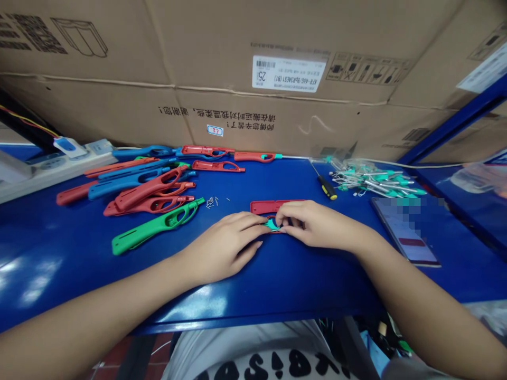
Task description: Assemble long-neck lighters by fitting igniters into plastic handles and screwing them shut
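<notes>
Near the middle of the blue table, a small green part lies at a red casing half, mostly covered by my fingers. My left hand comes from the left, its fingertips pressed on the green part and its thumb lower and apart. My right hand is curled over the right side of the casing, thumb and fingers pinched at the green part; what lies between them is too small to name. Just behind the hands rests another red casing half, partly hidden by my right hand.
Red, blue and green lighter casings lie piled at left. Tiny pins sit beyond my left hand. A screwdriver, metal rods with green parts and a phone are at right. A cardboard box stands behind.
</notes>
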A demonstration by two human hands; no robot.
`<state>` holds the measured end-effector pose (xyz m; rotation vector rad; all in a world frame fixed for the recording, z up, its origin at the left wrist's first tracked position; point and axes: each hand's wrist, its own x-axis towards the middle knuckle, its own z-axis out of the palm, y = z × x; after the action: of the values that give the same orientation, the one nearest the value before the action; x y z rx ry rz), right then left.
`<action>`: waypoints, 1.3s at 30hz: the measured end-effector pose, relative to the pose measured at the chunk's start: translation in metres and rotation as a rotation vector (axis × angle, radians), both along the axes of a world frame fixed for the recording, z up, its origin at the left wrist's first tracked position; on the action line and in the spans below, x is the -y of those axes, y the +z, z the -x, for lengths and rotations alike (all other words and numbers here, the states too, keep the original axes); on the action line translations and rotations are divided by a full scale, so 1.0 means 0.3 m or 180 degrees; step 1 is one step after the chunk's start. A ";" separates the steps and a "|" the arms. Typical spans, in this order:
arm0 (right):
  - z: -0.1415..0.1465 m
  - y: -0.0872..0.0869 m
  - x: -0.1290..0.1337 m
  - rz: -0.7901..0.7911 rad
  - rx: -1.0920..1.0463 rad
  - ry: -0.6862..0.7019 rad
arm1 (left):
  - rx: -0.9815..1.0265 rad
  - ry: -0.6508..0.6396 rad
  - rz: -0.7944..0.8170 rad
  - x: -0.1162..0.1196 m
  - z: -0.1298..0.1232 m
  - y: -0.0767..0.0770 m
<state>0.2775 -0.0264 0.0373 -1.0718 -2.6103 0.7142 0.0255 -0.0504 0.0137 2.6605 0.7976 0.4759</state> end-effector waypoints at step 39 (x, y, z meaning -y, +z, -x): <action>-0.007 -0.013 -0.015 -0.0127 0.0022 0.0056 | -0.0057 -0.0073 -0.0339 0.001 0.013 0.008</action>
<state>0.2797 -0.0219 0.0334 -1.0430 -2.6314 0.6607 0.0215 -0.0508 0.0159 2.7724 0.7662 0.5026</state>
